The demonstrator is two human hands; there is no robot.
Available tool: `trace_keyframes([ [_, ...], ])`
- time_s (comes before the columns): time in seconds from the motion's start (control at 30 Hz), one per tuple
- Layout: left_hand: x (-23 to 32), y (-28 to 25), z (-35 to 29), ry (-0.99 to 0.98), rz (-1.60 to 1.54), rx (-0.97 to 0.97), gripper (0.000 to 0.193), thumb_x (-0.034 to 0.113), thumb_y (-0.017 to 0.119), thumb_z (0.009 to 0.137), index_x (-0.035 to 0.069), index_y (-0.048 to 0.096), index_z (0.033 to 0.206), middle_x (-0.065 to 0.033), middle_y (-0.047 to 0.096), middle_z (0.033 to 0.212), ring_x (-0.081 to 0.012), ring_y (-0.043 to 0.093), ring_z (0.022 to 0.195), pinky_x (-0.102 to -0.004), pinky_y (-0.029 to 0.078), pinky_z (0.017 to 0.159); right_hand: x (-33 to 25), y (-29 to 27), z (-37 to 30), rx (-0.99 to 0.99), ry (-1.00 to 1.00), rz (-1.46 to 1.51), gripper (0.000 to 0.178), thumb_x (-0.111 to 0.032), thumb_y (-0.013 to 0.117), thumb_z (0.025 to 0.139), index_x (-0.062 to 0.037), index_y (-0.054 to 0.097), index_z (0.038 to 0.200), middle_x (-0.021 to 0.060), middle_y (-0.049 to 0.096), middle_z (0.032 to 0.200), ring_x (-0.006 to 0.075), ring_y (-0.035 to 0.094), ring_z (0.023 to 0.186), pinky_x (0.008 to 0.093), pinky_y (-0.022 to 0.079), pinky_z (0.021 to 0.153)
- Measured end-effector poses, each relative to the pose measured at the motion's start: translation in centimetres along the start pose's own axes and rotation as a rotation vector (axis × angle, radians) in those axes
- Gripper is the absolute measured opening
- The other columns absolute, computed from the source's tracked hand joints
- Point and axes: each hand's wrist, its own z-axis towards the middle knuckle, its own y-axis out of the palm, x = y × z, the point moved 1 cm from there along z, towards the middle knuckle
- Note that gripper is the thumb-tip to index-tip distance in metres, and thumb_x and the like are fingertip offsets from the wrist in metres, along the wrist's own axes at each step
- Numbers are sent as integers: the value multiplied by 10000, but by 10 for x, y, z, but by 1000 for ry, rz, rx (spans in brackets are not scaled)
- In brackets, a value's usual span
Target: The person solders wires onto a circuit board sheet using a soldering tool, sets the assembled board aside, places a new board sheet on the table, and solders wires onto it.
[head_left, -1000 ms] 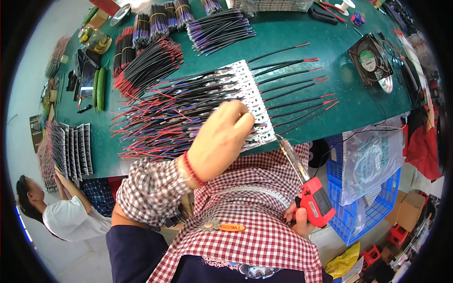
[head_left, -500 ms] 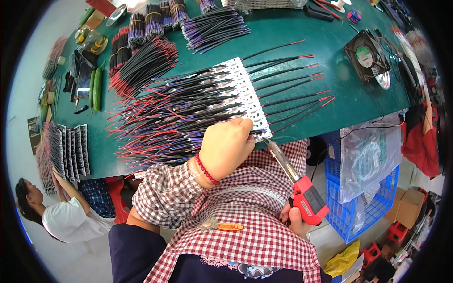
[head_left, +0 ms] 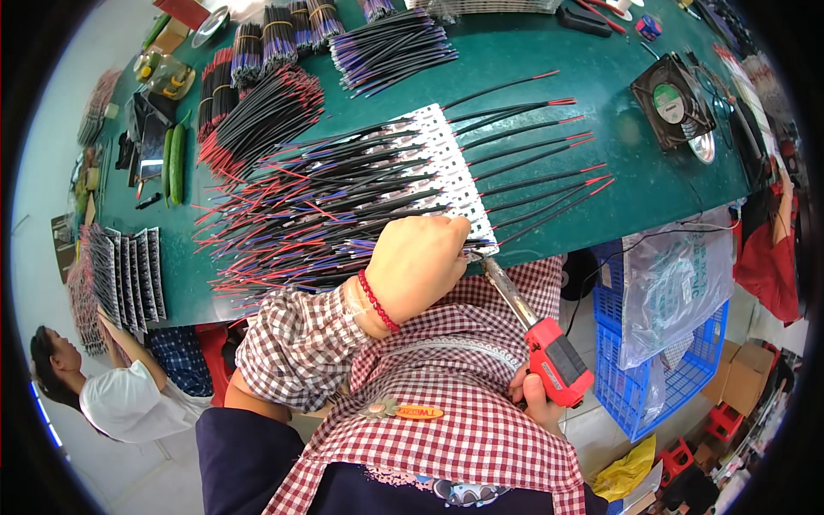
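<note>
At the bench (head_left: 549,77) edge, your left hand (head_left: 416,266) presses curled on the white strip (head_left: 446,167), while your right hand (head_left: 536,399) grips the red soldering iron (head_left: 549,348).

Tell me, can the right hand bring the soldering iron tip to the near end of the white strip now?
Probably yes: the right hand holds the soldering iron, whose tip is beside the white strip, with nothing between.

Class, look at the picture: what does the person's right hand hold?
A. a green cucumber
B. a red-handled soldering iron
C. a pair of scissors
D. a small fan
B: the right hand grips the red-handled soldering iron, its tip at the white strip beside the left hand.
</note>
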Motion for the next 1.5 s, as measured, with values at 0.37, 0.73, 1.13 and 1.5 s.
trace_keyframes([
  [0.37, -5, 0, 4, 34, -16, -69, 129, 137, 599, 724, 21, 549, 699, -154, 583, 625, -342, 600, 617, -444, 481, 588, -12, 4, 1, 57, -27, -28, 283, -265, 585, 878, 10, 562, 813, 66, 552, 650, 105, 486, 526, 254, 413, 499],
  [0.73, -6, -3, 6, 49, 2, -97, 117, 132, 596, 723, 22, 559, 705, -149, 586, 636, -341, 604, 622, -445, 482, 588, -22, 3, 0, 63, -51, 60, 268, -241, 556, 912, 6, 580, 811, 41, 565, 661, 95, 516, 563, 244, 420, 532],
  [1.13, -3, -2, 0, 1, -26, -42, 151, 157, 614, 737, 14, 567, 730, -140, 599, 727, -336, 610, 671, -421, 490, 621, -20, 0, -2, 50, -21, 29, 273, -231, 546, 912, 13, 578, 794, 38, 556, 651, 94, 506, 548, 241, 412, 521],
  [1.5, -7, 1, 1, -20, -82, -32, 145, 154, 602, 750, 13, 582, 722, -133, 588, 719, -340, 599, 659, -425, 482, 603, -26, 2, 1, 27, -3, 11, 275, -231, 543, 921, 10, 580, 795, 33, 553, 654, 91, 507, 564, 244, 407, 528],
])
